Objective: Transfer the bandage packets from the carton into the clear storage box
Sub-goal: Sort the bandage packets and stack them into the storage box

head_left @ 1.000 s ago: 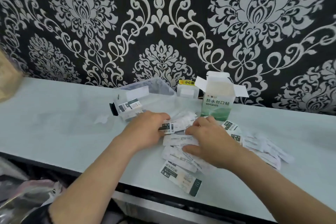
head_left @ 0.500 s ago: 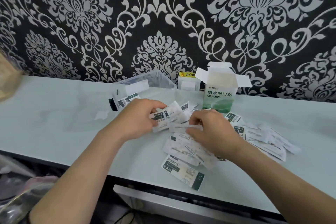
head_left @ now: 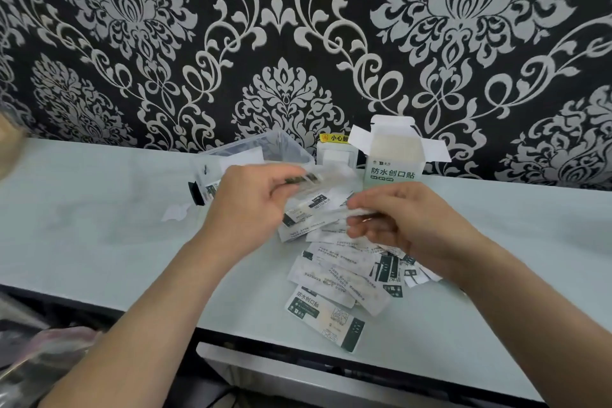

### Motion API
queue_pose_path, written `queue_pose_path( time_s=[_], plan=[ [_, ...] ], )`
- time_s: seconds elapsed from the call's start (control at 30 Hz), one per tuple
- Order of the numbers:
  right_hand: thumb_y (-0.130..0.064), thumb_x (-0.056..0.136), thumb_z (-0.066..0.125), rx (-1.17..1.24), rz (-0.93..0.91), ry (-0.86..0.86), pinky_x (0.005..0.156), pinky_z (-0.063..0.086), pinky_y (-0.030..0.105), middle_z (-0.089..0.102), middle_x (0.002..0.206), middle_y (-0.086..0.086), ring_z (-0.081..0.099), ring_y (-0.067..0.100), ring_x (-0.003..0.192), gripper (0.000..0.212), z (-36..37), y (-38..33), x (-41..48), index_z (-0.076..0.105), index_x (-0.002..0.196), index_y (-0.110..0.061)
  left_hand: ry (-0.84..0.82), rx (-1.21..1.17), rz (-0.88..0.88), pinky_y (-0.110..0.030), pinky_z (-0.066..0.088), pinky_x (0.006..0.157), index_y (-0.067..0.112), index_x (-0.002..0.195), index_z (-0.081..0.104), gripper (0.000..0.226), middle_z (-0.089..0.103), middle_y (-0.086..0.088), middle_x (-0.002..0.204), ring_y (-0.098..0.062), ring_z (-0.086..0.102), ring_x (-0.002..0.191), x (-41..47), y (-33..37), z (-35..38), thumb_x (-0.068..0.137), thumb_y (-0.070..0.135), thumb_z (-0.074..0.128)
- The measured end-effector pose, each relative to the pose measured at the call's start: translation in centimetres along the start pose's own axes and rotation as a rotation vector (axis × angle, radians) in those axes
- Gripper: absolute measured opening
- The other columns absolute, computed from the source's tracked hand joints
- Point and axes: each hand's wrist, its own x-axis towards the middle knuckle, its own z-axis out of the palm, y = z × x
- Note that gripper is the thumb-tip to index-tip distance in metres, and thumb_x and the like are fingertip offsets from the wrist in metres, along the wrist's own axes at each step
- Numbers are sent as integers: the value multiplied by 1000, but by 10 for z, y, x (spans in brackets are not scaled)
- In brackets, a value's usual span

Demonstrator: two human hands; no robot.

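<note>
My left hand (head_left: 246,205) grips a fanned bunch of white bandage packets (head_left: 311,209), lifted off the table in front of the clear storage box (head_left: 291,151). My right hand (head_left: 407,219) pinches the right end of a packet from that bunch. Several more packets (head_left: 341,272) lie scattered on the table below my hands, one (head_left: 326,318) near the front edge. The green-and-white carton (head_left: 392,159) stands upright with its flaps open behind my right hand. The clear box holds a few packets at its left side, partly hidden by my left hand.
The pale table (head_left: 99,219) meets a black-and-white patterned wall. A white wall socket with a yellow label (head_left: 334,151) sits between the clear box and the carton. A small white paper scrap (head_left: 175,212) lies left of my hands. Plastic bags (head_left: 33,358) sit below the table's front edge.
Both hands have risen from the pile on the table, my left hand lifting a bunch of packets toward the clear box while my right hand holds its end.
</note>
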Motion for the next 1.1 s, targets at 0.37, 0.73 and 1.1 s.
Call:
queue_pose_path(
  time_s=[0.37,0.73,1.1],
  plan=[
    [4,87,63,243,-30,66,57,55,19,76,89,14,72,18,67,17,-5,3,-1,68,102,-1,-90,300,533,-39,53,57,10,101,76,26,63,-7,86,-23,56,78,-1,7,16,80,-4,68],
    [0,84,69,-417,-223,101,49,52,22,72,85,5,67,9,61,21,-1,2,-5,65,95,-18,-286,-90,17,-17,38,92,24,89,67,8,55,16,105,-6,50,102,4,20,10,88,16,66],
    [0,93,55,156,-67,-116,55,58,21,75,98,16,74,24,74,17,-14,-3,-5,66,107,1,-120,-705,-461,-26,55,59,19,99,70,25,77,0,88,-15,73,76,-3,21,34,85,-2,66]
  ],
)
